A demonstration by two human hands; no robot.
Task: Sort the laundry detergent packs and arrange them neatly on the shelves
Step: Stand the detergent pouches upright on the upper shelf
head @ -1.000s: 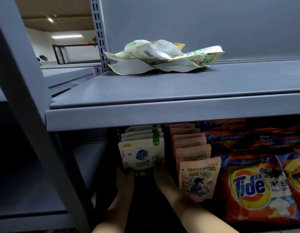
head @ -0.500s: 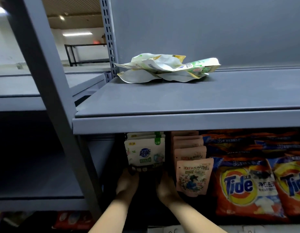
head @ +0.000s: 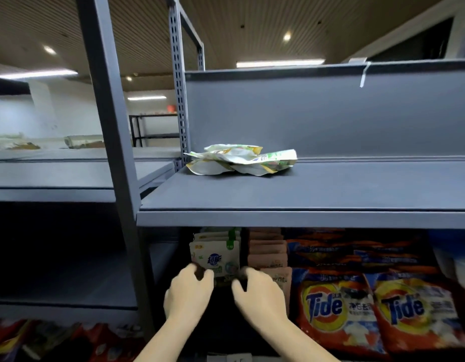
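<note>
Both hands at the front white pack, fingers curled around its lower corners.

Left hand (head: 187, 293) pinches the white detergent pack (head: 215, 259) at its lower left, right hand (head: 260, 296) at its lower right; more white packs stand in a row behind it. Just right of the grip stand pink packs (head: 268, 253), then orange Tide bags (head: 335, 309). Well above it, crumpled green-white pouches (head: 239, 160) lie on the upper shelf (head: 304, 194).

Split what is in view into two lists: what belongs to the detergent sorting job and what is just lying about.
Job:
- white detergent packs, both hands at the front one
- pink packs
- Tide bags
- crumpled packs on the upper shelf
- left hand, right hand

Lying about:
- red bags bottom left
- black rack far behind
</note>
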